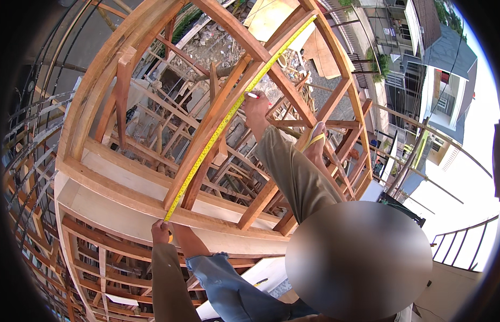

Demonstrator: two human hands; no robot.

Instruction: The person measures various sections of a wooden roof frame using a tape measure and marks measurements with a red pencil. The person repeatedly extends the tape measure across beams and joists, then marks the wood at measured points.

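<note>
A yellow tape measure (215,134) is stretched along a long wooden beam (236,95), from the near edge of the frame up to the beam's far end. At its near end my left hand (161,232) is closed around the tape measure's case, which is mostly hidden by the fingers. About midway up the beam, my right hand (255,111) pinches a white marker (252,95) with a red part. The marker lies right against the tape's edge, and I cannot tell whether its tip touches the wood.
Wooden framing with open gaps surrounds the beam; a crosspiece (293,88) meets it. Poles, props and rubble (218,48) show far below. My sandalled foot (316,140) rests on the framing at right. A pale board (105,198) runs along the near side. Houses stand beyond, at right.
</note>
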